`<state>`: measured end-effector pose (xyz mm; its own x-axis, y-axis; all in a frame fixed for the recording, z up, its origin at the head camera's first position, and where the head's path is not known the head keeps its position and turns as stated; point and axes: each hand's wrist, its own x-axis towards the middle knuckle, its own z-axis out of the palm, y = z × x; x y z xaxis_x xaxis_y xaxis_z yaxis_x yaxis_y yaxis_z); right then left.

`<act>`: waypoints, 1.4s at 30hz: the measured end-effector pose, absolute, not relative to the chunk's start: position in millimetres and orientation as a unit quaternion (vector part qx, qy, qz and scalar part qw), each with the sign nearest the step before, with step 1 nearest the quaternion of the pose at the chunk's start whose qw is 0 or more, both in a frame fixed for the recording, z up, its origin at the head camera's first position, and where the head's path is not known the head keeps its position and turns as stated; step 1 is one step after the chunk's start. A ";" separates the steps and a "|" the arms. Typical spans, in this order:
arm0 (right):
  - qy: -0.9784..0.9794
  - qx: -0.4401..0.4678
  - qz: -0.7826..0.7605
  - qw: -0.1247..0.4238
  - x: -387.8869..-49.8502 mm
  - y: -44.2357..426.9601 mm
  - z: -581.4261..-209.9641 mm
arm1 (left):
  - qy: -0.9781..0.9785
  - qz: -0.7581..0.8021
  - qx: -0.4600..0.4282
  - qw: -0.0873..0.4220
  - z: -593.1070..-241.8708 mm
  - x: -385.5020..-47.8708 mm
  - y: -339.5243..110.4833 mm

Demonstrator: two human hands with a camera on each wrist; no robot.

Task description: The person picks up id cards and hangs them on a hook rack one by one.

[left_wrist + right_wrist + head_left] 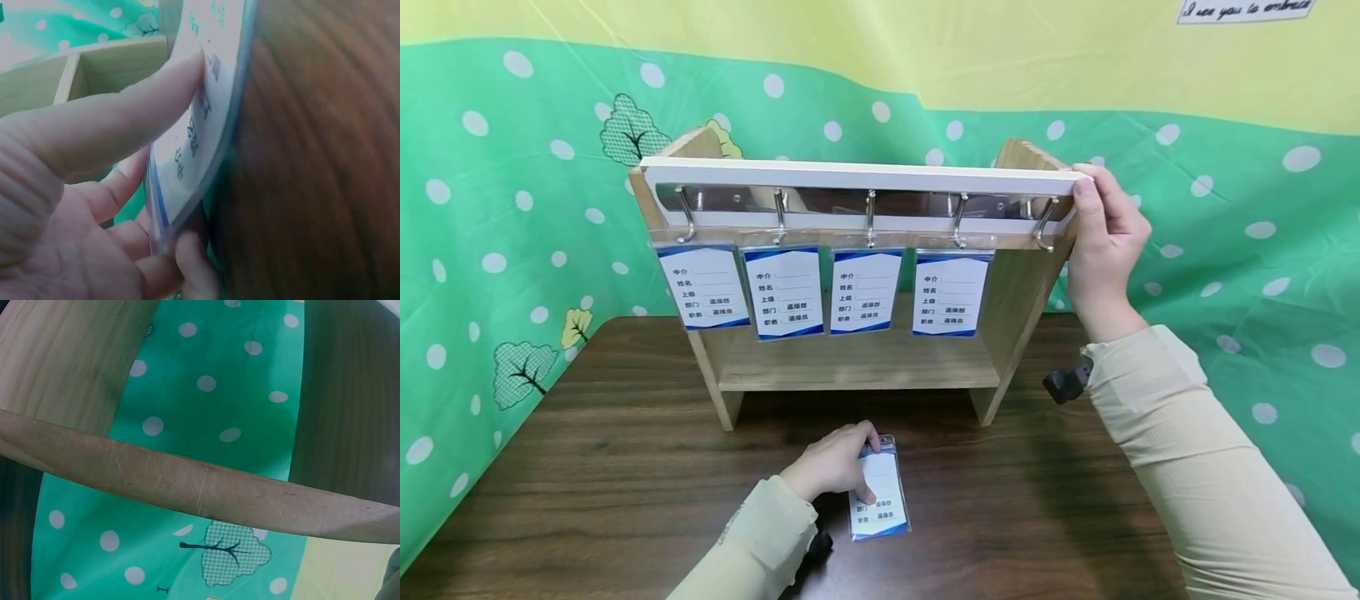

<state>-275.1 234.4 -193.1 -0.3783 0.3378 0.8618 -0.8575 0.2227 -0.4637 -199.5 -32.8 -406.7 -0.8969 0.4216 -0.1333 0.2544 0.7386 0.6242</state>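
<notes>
My left hand (838, 462) pinches a plastic-sleeved name badge (880, 517) low over the table in front of the rack. In the left wrist view the thumb presses the printed face of the badge (194, 119), fingers lie behind it, and the sleeve bends slightly. My right hand (1108, 237) grips the right end of the white hook rail (865, 177) on a wooden rack. Four similar badges hang in a row, among them the leftmost badge (706, 287) and the rightmost badge (951, 293). The far-right hook (1045, 223) carries no badge.
The wooden rack (857, 362) stands on a dark wood table (587, 467), with a shelf low between its side panels. Behind it hangs a green and yellow dotted cloth (1247, 200). A curved wooden edge (200, 487) crosses the right wrist view.
</notes>
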 end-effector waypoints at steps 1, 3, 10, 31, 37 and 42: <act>-0.592 0.220 0.583 0.511 -275.0 233.9 -193.1 | 0.918 0.324 0.186 0.134 -407.6 -200.0 -34.6; -0.595 0.220 0.582 0.510 -274.3 233.0 -193.3 | 0.908 0.349 0.191 0.134 -409.7 -201.2 -37.9; -0.590 0.224 0.580 0.516 -271.5 229.6 -192.3 | 0.880 0.411 0.200 0.130 -408.2 -202.8 -42.9; -0.587 0.237 0.577 0.516 -276.9 230.3 -191.9 | 0.764 0.587 0.216 0.156 -383.6 -198.3 -33.8; -0.586 0.233 0.579 0.517 -277.1 232.2 -193.7 | 0.726 0.632 0.211 0.170 -375.0 -194.2 -33.4; -0.578 0.230 0.585 0.520 -275.3 232.0 -193.1 | 0.717 0.646 0.197 0.171 -369.0 -194.7 -34.6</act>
<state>-275.3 232.0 -193.1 -0.3530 0.3436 0.8702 -0.8747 0.2091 -0.4373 -194.7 -34.6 -369.0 -0.8640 0.5034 0.0088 0.0611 0.0875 0.9943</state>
